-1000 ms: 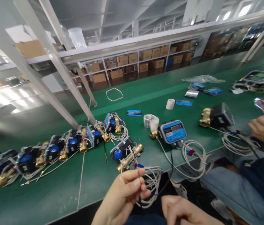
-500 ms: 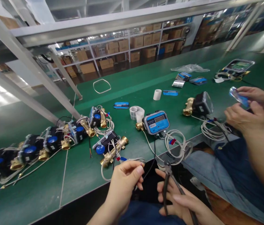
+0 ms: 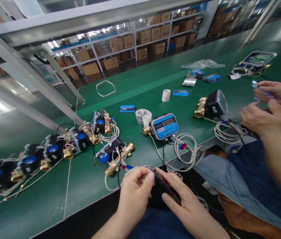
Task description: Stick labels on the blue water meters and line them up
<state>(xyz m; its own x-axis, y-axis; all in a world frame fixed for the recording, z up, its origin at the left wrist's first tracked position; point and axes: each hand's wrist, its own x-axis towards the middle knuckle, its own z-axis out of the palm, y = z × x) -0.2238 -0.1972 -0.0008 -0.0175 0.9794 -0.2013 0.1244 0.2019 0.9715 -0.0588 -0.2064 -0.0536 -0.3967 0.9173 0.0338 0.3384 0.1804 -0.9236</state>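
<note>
My left hand (image 3: pixel 135 189) pinches a thin cable end (image 3: pixel 140 167) at the near edge of the green bench (image 3: pixel 140 99). My right hand (image 3: pixel 180 200) is closed round the dark handles of small pliers (image 3: pixel 164 182), whose tip meets the pinched cable. The cable runs to a brass-bodied meter with a blue cap (image 3: pixel 114 154) lying just beyond my hands. A blue-faced meter (image 3: pixel 164 125) with a white cable coil (image 3: pixel 185 151) stands to its right.
A row of several brass meters (image 3: pixel 43 154) lies at the left. Tape rolls (image 3: pixel 142 116), a white tube (image 3: pixel 166 95) and small packets (image 3: pixel 200 78) sit mid-bench. A co-worker's hands (image 3: pixel 267 109) at the right hold a small blue piece near a black meter (image 3: pixel 211 106).
My right hand rose and brought the pliers up to the cable end in my left hand. The view tilted down slightly. The co-worker's hands shifted a little.
</note>
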